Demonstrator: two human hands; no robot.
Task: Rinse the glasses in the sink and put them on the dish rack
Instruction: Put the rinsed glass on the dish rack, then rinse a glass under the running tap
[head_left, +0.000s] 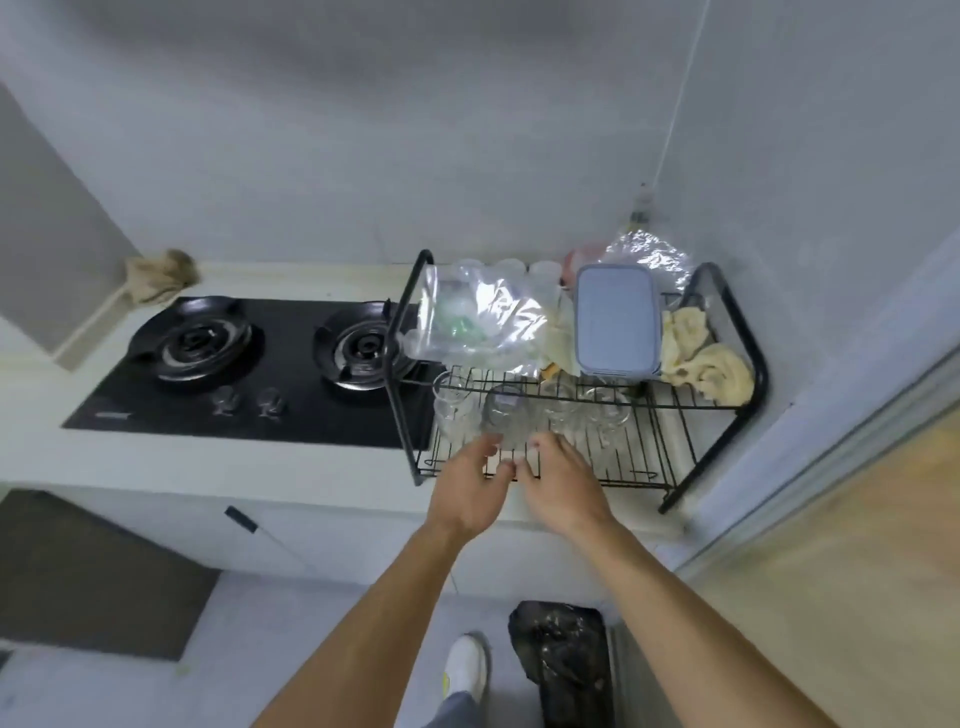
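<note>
A black wire dish rack (737, 415) stands on the white counter to the right of the hob. Several clear glasses stand in a row on its front part, among them one at the left (453, 410), a middle glass (506, 418) and one at the right (608, 408). My left hand (467, 486) and my right hand (563, 483) reach side by side just below the middle glass. Both thumbs point up at its lower edge and the fingers hang loosely curled. Blur hides whether they touch it. No sink is in view.
A black two-burner gas hob (249, 364) lies left of the rack. On the rack's back part lie a clear plastic bag (478, 322), a blue-grey lidded box (615, 319) and a yellow cloth (706, 364). A black bin (566, 660) stands on the floor beside my white shoe (467, 665).
</note>
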